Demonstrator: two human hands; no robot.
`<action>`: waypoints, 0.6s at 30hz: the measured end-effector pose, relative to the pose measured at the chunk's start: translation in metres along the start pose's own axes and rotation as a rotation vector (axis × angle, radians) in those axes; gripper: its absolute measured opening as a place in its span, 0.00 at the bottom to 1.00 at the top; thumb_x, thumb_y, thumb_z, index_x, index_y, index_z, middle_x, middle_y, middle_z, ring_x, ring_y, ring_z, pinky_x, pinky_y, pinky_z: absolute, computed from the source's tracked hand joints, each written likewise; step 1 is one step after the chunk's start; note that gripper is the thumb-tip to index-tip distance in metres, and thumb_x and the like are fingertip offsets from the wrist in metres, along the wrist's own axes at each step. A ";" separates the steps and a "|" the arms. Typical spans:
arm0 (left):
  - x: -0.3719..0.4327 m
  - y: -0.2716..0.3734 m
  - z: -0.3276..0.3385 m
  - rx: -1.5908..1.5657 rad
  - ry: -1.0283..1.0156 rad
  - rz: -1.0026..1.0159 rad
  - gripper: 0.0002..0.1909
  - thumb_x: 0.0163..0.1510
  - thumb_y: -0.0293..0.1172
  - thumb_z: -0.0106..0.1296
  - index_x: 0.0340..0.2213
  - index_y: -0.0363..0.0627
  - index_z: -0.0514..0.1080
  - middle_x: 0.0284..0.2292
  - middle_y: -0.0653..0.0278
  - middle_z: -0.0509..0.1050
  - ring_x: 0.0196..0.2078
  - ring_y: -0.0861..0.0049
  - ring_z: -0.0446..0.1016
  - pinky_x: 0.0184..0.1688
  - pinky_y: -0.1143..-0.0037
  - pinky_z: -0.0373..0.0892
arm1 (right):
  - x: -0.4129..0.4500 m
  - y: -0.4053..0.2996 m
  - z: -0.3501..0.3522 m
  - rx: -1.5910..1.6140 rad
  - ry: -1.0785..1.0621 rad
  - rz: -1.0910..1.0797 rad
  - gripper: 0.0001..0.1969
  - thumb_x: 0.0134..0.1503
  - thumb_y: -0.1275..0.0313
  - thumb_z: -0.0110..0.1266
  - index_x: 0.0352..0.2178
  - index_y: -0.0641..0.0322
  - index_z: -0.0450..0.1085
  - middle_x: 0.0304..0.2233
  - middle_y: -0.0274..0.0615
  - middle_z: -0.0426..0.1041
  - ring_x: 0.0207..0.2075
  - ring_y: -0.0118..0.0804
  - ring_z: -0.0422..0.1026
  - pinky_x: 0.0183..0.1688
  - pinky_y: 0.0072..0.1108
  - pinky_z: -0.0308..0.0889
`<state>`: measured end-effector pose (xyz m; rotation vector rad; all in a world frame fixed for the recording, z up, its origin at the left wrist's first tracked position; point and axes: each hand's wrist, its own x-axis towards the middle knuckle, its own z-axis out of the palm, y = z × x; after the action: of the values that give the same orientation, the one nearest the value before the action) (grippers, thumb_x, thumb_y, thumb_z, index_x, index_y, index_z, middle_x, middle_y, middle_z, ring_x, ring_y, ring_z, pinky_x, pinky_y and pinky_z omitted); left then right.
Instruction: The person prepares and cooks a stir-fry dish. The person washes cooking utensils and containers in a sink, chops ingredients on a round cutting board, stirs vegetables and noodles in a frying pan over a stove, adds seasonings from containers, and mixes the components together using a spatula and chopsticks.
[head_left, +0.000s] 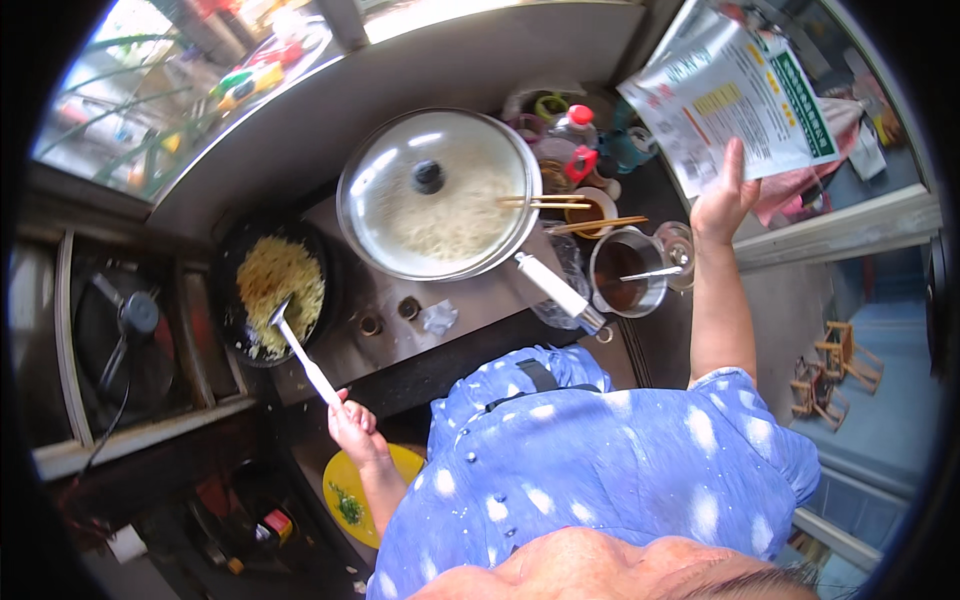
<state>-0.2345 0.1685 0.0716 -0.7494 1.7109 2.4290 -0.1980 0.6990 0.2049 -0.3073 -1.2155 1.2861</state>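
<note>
My left hand (356, 431) grips the white handle of a metal spatula (309, 360). Its blade rests in a pile of fried rice (277, 277) inside a black wok (225, 319). Out to the right, my right hand (724, 196) holds up a silver-white plastic packet (720, 112) that bears printed writing, thumb across its lower edge. Between the two stands a large pan with a white handle (555, 289). A glass lid (427, 225) with a black knob covers it, and pale food shows through. Chopsticks (559, 202) lie at the lid's right rim.
A yellow plate (341, 465) with chopped greens sits below my left forearm. Right of the pan are a pot of dark liquid (626, 281) with a spoon, a bowl of sauce (596, 206) and a red-capped bottle (577, 124). Crumpled plastic (440, 317) lies by the stove knobs (409, 307).
</note>
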 end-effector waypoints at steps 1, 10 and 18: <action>0.002 0.000 0.006 0.002 0.006 -0.001 0.14 0.66 0.35 0.34 0.39 0.39 0.66 0.15 0.74 0.55 0.13 0.90 0.51 0.13 0.85 0.47 | 0.010 0.010 -0.034 -0.050 0.056 -0.028 0.15 0.62 0.72 0.47 0.48 0.70 0.65 0.47 0.44 0.70 0.45 0.33 0.70 0.48 0.24 0.65; 0.001 0.018 0.031 -0.027 0.029 -0.143 0.16 0.66 0.42 0.35 0.41 0.42 0.66 0.16 0.74 0.56 0.14 0.89 0.51 0.15 0.84 0.48 | 0.009 0.226 -0.264 -0.563 0.242 0.256 0.19 0.62 0.69 0.46 0.50 0.74 0.62 0.47 0.50 0.71 0.44 0.37 0.71 0.45 0.27 0.67; 0.001 0.012 0.036 -0.059 -0.126 -0.265 0.15 0.64 0.37 0.37 0.47 0.43 0.64 0.21 0.69 0.62 0.19 0.83 0.59 0.21 0.81 0.55 | 0.045 0.267 -0.309 -0.704 0.584 0.724 0.30 0.53 0.74 0.54 0.55 0.73 0.53 0.49 0.51 0.68 0.50 0.45 0.69 0.53 0.27 0.64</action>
<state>-0.2515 0.1968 0.0912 -0.7576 1.4023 2.2997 -0.1047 0.9586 -0.0999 -1.6321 -1.0243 1.1667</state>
